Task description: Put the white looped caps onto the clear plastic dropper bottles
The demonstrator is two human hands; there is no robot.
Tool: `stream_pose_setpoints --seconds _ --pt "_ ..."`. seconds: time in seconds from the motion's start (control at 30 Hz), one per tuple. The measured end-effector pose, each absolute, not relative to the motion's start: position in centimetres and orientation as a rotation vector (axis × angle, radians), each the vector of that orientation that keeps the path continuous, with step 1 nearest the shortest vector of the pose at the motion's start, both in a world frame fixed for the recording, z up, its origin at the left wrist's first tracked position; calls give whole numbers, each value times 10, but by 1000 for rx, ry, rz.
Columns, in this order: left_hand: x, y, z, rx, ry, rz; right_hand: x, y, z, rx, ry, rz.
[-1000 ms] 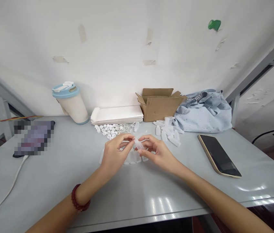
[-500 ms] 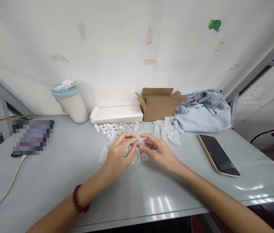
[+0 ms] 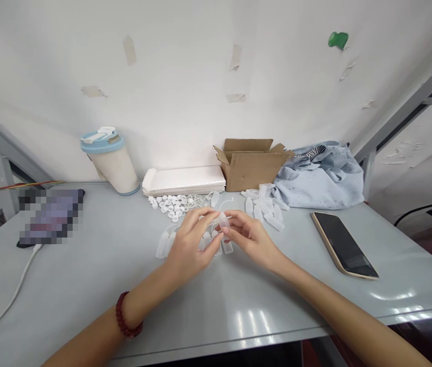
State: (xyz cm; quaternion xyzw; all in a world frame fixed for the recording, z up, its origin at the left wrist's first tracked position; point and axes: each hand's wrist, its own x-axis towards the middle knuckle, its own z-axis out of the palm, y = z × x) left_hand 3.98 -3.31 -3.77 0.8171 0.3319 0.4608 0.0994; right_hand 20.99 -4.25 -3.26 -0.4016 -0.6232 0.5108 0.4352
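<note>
Between my hands is a small translucent plastic bottle, with a thin clear strip curving up behind it. My right hand pinches the bottle from the right, thumb in front and fingers behind. On the other side, my left hand has its index fingertip at the bottle's top and its thumb against the lower part. More translucent bottles lie in a row under and beside the left hand, partly covered by it. Beyond the hands are a heap of small white caps and some thin loops.
Loose translucent bottles lie right of my hands. Behind stand a stack of white envelopes, an open cardboard box, a blue cloth bag and a tumbler. A phone lies right; a blurred device lies left.
My left thumb and fingers have spread further apart around the bottle. The bottle shows more fully now, and the thin strip stands higher. The things on the table have stayed put.
</note>
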Motion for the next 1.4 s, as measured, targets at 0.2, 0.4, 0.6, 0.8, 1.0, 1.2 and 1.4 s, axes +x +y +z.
stream_pose_setpoints --seconds 0.2,0.4,0.6,0.8,1.0,1.2,1.4 --pt "37 -30 -38 2687 916 1257 209 -45 -29 -983 -1478 1381" --pt "36 -28 -39 2731 915 1277 210 -44 -30 -1061 -1516 1279" --pt "34 -26 -40 2712 946 1212 216 -39 -22 -1285 -1563 1091" --pt "28 -21 -32 2575 1128 1325 230 -29 -12 -1573 -1639 1128" --pt "26 -21 -29 2409 1250 1216 233 -26 -25 -1673 -1779 1184" --pt "26 -19 -32 2407 1251 1075 232 -26 -32 -1653 -1805 1209" --pt "0 -5 -15 2353 1497 668 233 -28 -30 -1652 -1797 1290"
